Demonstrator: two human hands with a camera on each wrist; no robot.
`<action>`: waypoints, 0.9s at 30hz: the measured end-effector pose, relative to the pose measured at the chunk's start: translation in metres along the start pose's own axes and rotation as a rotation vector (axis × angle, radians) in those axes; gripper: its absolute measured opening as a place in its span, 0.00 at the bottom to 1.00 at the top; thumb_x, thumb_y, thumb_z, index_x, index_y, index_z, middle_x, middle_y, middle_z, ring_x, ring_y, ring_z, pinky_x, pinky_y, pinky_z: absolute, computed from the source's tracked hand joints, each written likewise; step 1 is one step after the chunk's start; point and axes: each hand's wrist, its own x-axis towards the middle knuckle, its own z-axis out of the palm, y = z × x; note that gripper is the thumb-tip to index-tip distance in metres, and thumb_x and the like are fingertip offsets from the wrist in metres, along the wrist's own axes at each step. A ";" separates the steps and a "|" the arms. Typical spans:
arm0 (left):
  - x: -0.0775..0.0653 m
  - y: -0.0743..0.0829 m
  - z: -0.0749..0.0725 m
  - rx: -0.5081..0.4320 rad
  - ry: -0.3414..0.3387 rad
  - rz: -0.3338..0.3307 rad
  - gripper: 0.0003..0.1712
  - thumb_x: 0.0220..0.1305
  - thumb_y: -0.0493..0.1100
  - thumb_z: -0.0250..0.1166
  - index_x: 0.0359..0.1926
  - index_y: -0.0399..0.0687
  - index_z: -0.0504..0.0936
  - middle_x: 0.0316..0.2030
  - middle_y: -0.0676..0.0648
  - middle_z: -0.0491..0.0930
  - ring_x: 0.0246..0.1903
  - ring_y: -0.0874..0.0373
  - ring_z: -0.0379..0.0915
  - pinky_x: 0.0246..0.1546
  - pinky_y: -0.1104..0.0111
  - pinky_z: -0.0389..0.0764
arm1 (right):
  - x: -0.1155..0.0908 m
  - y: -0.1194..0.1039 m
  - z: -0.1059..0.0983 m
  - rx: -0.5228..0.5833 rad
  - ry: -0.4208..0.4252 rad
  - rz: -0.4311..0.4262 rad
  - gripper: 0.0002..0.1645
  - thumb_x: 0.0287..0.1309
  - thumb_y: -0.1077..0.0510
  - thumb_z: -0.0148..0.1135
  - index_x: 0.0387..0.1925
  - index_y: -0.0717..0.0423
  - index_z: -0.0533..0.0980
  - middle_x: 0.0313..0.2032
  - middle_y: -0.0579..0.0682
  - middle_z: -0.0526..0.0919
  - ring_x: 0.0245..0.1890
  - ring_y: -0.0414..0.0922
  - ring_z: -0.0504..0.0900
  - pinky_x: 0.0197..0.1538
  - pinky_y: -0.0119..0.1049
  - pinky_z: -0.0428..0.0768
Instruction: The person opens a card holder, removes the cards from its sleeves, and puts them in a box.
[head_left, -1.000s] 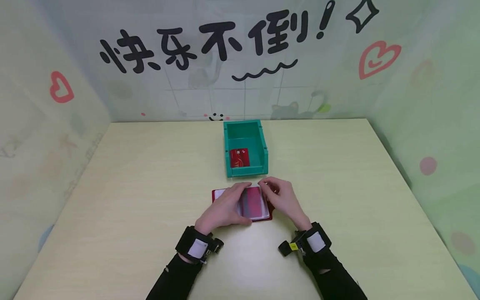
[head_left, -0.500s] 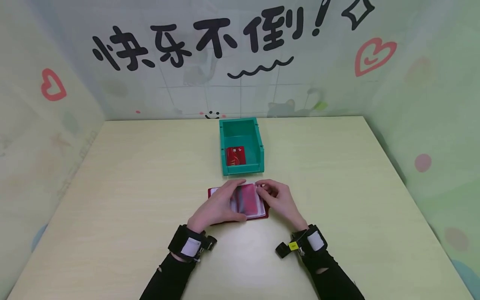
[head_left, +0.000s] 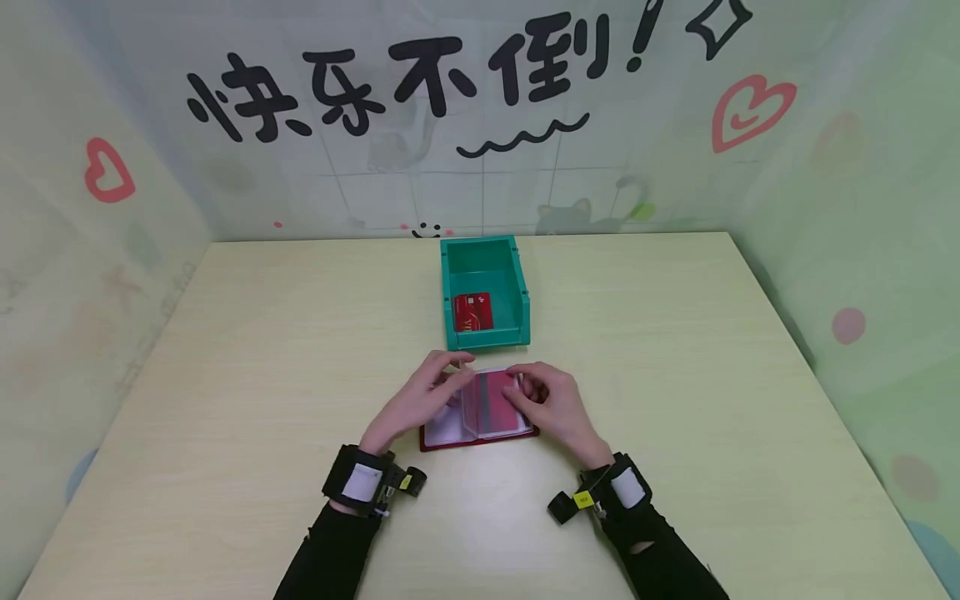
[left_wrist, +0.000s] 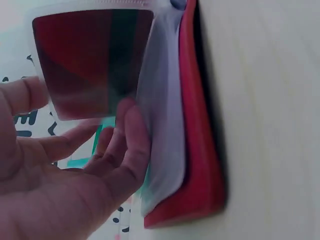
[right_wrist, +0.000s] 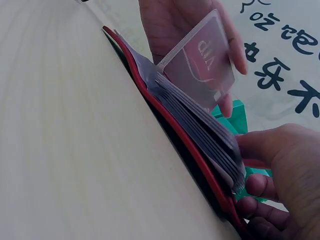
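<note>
Right hand [head_left: 553, 405] pinches card-holder sleeves [right_wrist: 200, 127]; left hand [head_left: 420, 402] touches a raised leaf [left_wrist: 82, 65] — grip unclear; likely page-turning, next calling for clean separation.

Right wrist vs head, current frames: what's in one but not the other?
Only right wrist: readable lettering on the card in the raised clear sleeve, and the stacked page edges side-on.

Only head: the red card inside the green box, plus pink hearts.

Both: left hand, right hand, card holder, some of the box.

Pale wooden table [head_left: 480, 533] before lettered, heart-printed wall [head_left: 442, 196]
</note>
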 end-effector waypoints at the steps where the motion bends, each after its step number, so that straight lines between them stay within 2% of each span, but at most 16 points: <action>1: -0.001 -0.001 -0.003 -0.012 0.000 -0.006 0.26 0.78 0.47 0.52 0.70 0.40 0.68 0.63 0.35 0.69 0.56 0.42 0.75 0.51 0.59 0.82 | 0.000 -0.001 0.001 -0.011 0.000 -0.013 0.15 0.58 0.59 0.72 0.47 0.57 0.84 0.24 0.48 0.74 0.25 0.38 0.69 0.28 0.26 0.68; 4: -0.003 -0.004 -0.011 -0.033 -0.004 -0.040 0.26 0.76 0.44 0.55 0.70 0.39 0.69 0.62 0.35 0.74 0.56 0.44 0.74 0.53 0.59 0.82 | 0.000 -0.003 0.002 -0.047 -0.002 -0.030 0.13 0.58 0.61 0.72 0.45 0.57 0.85 0.25 0.49 0.73 0.26 0.39 0.69 0.29 0.27 0.66; 7: -0.005 -0.008 -0.018 -0.035 0.016 -0.099 0.26 0.72 0.43 0.62 0.66 0.36 0.74 0.54 0.36 0.81 0.48 0.48 0.79 0.47 0.62 0.84 | 0.000 -0.007 0.003 -0.112 -0.008 -0.031 0.12 0.58 0.61 0.72 0.45 0.56 0.85 0.27 0.49 0.74 0.29 0.40 0.70 0.31 0.27 0.67; 10: -0.006 -0.010 -0.021 -0.034 0.083 -0.206 0.21 0.64 0.42 0.70 0.53 0.33 0.81 0.40 0.38 0.86 0.35 0.55 0.81 0.38 0.67 0.85 | 0.000 -0.014 0.004 -0.194 -0.028 -0.018 0.12 0.58 0.61 0.70 0.45 0.55 0.86 0.32 0.48 0.78 0.35 0.40 0.72 0.35 0.29 0.72; 12: -0.006 -0.010 -0.021 -0.037 0.125 -0.279 0.17 0.61 0.42 0.73 0.45 0.33 0.83 0.33 0.40 0.87 0.28 0.58 0.82 0.34 0.69 0.85 | 0.001 -0.020 0.006 -0.216 -0.053 -0.009 0.13 0.59 0.62 0.69 0.46 0.55 0.86 0.36 0.48 0.79 0.39 0.42 0.73 0.39 0.32 0.75; 16: -0.006 -0.010 -0.020 -0.022 0.155 -0.369 0.15 0.59 0.43 0.75 0.37 0.34 0.83 0.26 0.42 0.86 0.21 0.59 0.83 0.29 0.68 0.85 | 0.005 -0.033 0.013 -0.237 -0.100 -0.002 0.14 0.57 0.62 0.68 0.46 0.57 0.86 0.39 0.51 0.79 0.43 0.46 0.73 0.45 0.39 0.73; 20: -0.006 -0.011 -0.020 0.002 0.151 -0.385 0.12 0.59 0.42 0.74 0.32 0.35 0.85 0.22 0.43 0.86 0.17 0.60 0.82 0.25 0.68 0.84 | 0.010 -0.041 0.020 -0.277 -0.124 0.005 0.16 0.58 0.59 0.69 0.49 0.56 0.86 0.40 0.52 0.79 0.46 0.49 0.71 0.50 0.45 0.68; 24: -0.005 -0.012 -0.019 0.022 0.128 -0.382 0.12 0.61 0.42 0.73 0.29 0.36 0.84 0.19 0.45 0.84 0.16 0.61 0.80 0.24 0.69 0.83 | 0.013 -0.046 0.025 -0.300 -0.139 0.041 0.17 0.60 0.57 0.68 0.51 0.55 0.85 0.40 0.52 0.79 0.48 0.49 0.70 0.52 0.47 0.66; 27: -0.004 -0.012 -0.018 0.032 0.109 -0.365 0.11 0.63 0.41 0.71 0.30 0.35 0.84 0.19 0.46 0.84 0.16 0.61 0.80 0.24 0.69 0.83 | 0.015 -0.049 0.027 -0.304 -0.131 0.062 0.16 0.60 0.56 0.68 0.49 0.57 0.84 0.40 0.53 0.79 0.47 0.50 0.70 0.52 0.48 0.65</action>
